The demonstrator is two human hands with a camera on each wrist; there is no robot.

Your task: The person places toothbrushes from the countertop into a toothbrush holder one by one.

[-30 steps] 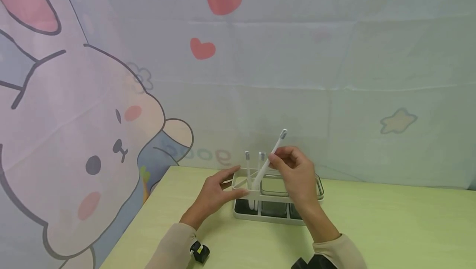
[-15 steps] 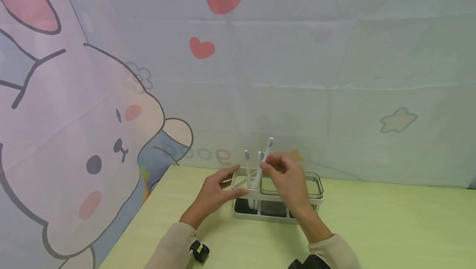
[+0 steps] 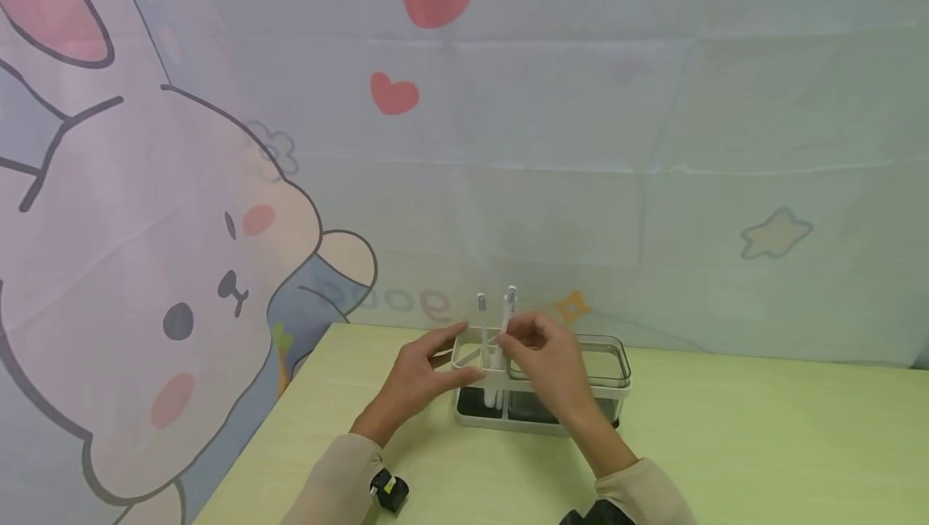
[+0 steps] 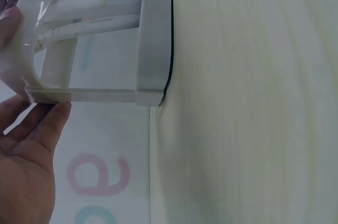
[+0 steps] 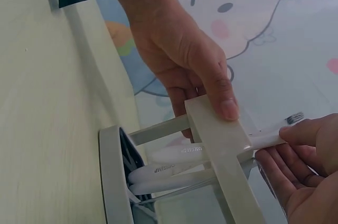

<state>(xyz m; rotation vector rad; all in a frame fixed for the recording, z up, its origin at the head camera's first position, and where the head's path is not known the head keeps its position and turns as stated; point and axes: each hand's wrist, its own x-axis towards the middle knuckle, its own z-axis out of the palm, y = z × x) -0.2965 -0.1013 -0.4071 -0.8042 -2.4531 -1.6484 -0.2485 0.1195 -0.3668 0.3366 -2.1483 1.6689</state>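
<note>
A white toothbrush holder [image 3: 533, 429] stands on the table, its upper frame raised over a dark-lined base. My left hand [image 3: 417, 376] grips the frame's left end, thumb on the front rim and fingers behind. My right hand [image 3: 555, 364] pinches a white toothbrush [image 3: 512, 295] below its bristles, nearly upright in the left section. Another white toothbrush [image 3: 482, 309] stands to its left, and a third is mostly hidden behind the held one. In the right wrist view, white handles [image 5: 158, 171] pass under the frame [image 5: 216, 139], two of them reaching the base.
A clear rimmed container [image 3: 613, 364] sits in the holder's right part. The pale green table [image 3: 762, 436] extends to both sides. Behind it hangs a cloth [image 3: 689, 146] printed with a rabbit and hearts. A black wrist device [image 3: 390, 491] is by the left sleeve.
My right hand has moved left and slightly down, bringing the toothbrush from a right tilt to nearly upright and lower in the left section. The left hand stays at the frame.
</note>
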